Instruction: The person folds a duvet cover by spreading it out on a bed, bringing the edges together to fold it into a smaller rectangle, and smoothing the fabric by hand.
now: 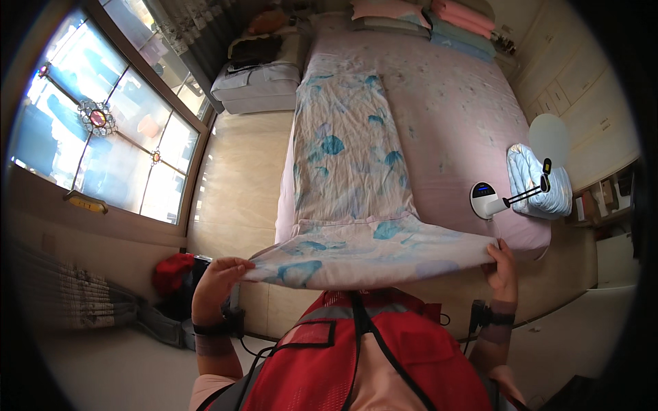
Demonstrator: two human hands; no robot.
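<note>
A pale bed cover (354,169) with a blue leaf print stretches lengthwise along the left side of the pink-sheeted bed (452,118). Its near end is raised off the mattress and drawn taut in front of my body. My left hand (221,280) pinches the left corner of that end between thumb and fingers. On the opposite side, my right hand (501,267) grips the right corner. The lifted part folds over at a crease near the foot of the bed, while the rest lies flat with wrinkles.
A white desk lamp (483,200) stands on the bed's right side, by a folded light-blue quilt (534,180). Pillows (390,15) and folded bedding (462,25) lie at the head. Left are a padded bench (257,90) and a glass door (108,118). Cabinets (581,97) line the right wall.
</note>
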